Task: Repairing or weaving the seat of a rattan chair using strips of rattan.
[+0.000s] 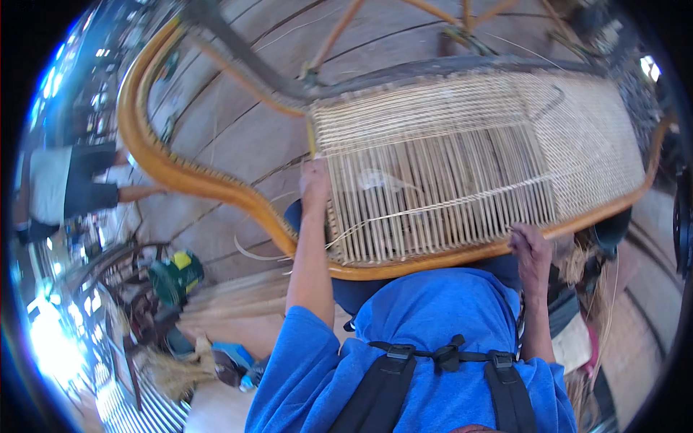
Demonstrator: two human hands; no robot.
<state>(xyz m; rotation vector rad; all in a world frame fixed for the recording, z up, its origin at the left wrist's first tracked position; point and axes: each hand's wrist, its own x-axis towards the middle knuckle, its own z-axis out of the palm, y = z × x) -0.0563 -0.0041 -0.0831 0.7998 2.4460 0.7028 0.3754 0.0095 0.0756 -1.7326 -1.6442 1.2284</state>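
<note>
A curved wooden chair frame [216, 191] lies across my lap, with a woven cane panel [426, 108] stretched inside it. The weave is dense along the far side and at the right; nearer me, bare parallel strands [462, 159] run away from the front rail. One pale loose cane strand [462, 196] crosses them at a slant. At the panel's left edge is my left hand [315, 186], its fingers closed, what they grip hidden. My right hand [530, 249] is closed just over the front rail, towards the right; anything in its fingers is too small to make out.
A green container with a yellow patch [175, 276] stands on the floor at the left. Below it lie bundles of pale fibre [170, 372]. Another person [72, 186] stands far left. More wooden chair legs [336, 32] show beyond the frame; loose fibres [577, 263] hang at right.
</note>
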